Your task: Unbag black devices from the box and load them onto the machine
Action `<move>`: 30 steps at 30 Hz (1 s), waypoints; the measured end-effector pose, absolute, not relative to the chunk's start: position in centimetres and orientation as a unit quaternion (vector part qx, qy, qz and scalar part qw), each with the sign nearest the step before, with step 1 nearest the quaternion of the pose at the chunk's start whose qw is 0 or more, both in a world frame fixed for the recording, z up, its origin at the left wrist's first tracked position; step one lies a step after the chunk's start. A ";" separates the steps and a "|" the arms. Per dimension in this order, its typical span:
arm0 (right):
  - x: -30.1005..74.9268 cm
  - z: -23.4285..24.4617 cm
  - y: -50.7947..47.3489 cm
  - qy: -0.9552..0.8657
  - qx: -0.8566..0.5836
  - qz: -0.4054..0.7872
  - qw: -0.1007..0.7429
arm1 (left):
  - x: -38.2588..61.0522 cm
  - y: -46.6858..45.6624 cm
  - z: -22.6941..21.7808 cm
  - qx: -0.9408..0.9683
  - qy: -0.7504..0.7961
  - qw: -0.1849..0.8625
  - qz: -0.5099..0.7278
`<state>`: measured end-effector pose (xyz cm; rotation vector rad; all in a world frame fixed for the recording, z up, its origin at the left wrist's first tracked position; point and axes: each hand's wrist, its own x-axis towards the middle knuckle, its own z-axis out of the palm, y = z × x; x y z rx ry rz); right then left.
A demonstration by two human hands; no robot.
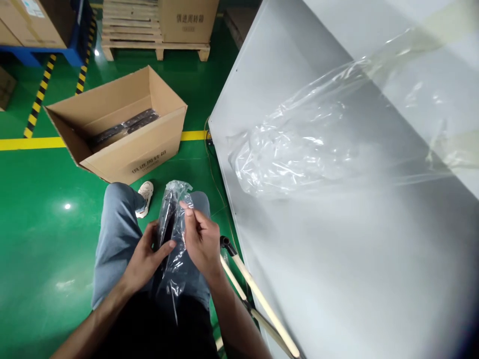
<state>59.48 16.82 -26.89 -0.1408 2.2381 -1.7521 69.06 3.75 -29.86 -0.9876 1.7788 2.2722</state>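
I sit with a dark flat item inside a clear plastic bag (172, 234) upright on my lap. My left hand (146, 259) is wrapped around the bagged item from the left, thumb pressed on its front. My right hand (201, 238) pinches the plastic near the bag's top, fingers closed on the film. The bag's loose end hangs down between my forearms.
An open cardboard box (123, 149) with dark wrapped items inside stands on the green floor ahead. A grey table (337, 279) at my right carries a heap of clear plastic bags (299, 149). A wooden chair arm (258, 299) lies beside my right forearm. Pallets with boxes stand behind.
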 end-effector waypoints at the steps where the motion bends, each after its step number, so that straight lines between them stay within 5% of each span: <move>1: 59.4 -26.8 16.8 0.776 -0.041 -0.613 0.141 | 68.9 3.9 -29.6 -0.319 0.595 0.048 0.736; 13: 57.8 -27.9 18.6 0.655 0.096 -0.721 0.205 | 69.5 0.6 -27.6 -0.329 0.295 0.198 0.875; 30: 57.7 -26.5 19.4 0.722 0.040 -0.670 0.170 | 68.4 1.3 -28.9 -0.396 0.483 0.087 0.776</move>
